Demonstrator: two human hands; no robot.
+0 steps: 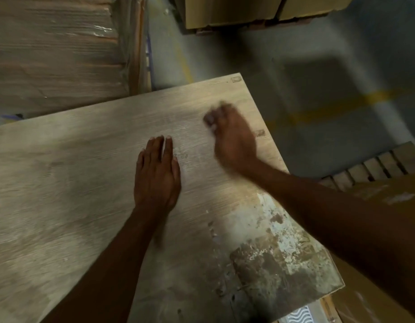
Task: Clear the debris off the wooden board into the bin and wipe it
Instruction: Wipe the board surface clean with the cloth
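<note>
A large pale wooden board (85, 183) fills the lower left of the head view. My left hand (157, 173) lies flat on the board's middle, palm down, fingers together and holding nothing. My right hand (229, 136) is blurred over the board near its right edge, fingers curled; whether it holds anything I cannot tell. Small specks of debris (182, 156) lie between the two hands. A stained, flaking patch (276, 259) covers the board's near right corner.
A plastic-wrapped stack (57, 54) stands at the upper left behind the board. Cardboard boxes (248, 12) sit at the top. Grey floor with a yellow line (337, 108) lies right of the board, and a wooden pallet (376, 166) with brown cardboard is at the right. No bin shows.
</note>
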